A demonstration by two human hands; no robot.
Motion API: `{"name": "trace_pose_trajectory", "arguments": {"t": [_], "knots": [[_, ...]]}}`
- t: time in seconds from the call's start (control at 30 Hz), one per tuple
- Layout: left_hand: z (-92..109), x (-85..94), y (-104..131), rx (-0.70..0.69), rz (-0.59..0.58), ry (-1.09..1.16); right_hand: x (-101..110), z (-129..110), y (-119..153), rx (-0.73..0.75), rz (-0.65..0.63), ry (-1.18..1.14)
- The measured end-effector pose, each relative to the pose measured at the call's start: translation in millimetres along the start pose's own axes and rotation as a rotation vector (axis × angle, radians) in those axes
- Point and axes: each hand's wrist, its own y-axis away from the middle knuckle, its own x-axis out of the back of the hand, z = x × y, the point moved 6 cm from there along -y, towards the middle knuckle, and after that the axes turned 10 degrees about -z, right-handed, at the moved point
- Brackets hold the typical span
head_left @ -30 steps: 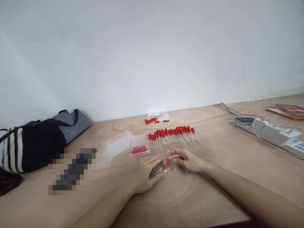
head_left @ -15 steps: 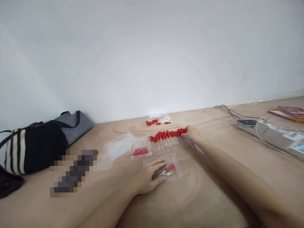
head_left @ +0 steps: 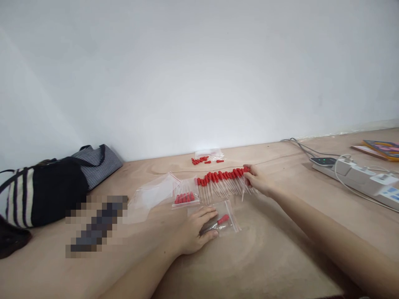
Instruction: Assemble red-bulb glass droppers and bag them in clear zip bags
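- Your left hand (head_left: pixel 201 228) presses a clear bag (head_left: pixel 230 226), thumb spread from fingers!
- Your right hand (head_left: pixel 257 181), fingers clamped on a dropper (head_left: pixel 243 192)!
- Loose red bulbs (head_left: pixel 220 161) near the tabletop's (head_left: pixel 249 265) far edge.

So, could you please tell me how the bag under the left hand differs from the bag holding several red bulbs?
The first bag shows one red bulb; the second bag, a row. The left hand rests on the first bag; no hand touches the second bag. Both are clear and lie on the table.
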Motion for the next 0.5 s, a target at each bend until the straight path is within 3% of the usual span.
{"name": "trace_pose_trajectory", "arguments": {"t": [0.13, 0.37, 0.5], "knots": [[-2, 0.3, 1, 0.057, -0.004, 0.006, -21, 4, 36, 0.042, -0.133, -0.273], [-2, -0.8, 0, 0.062, -0.015, 0.013, -37, 7, 59, -0.013, -0.047, -0.564], [-3, -1.4, 0, 0.078, -0.022, 0.009, -48, 2, 69, -0.031, -0.133, -0.594]]}}
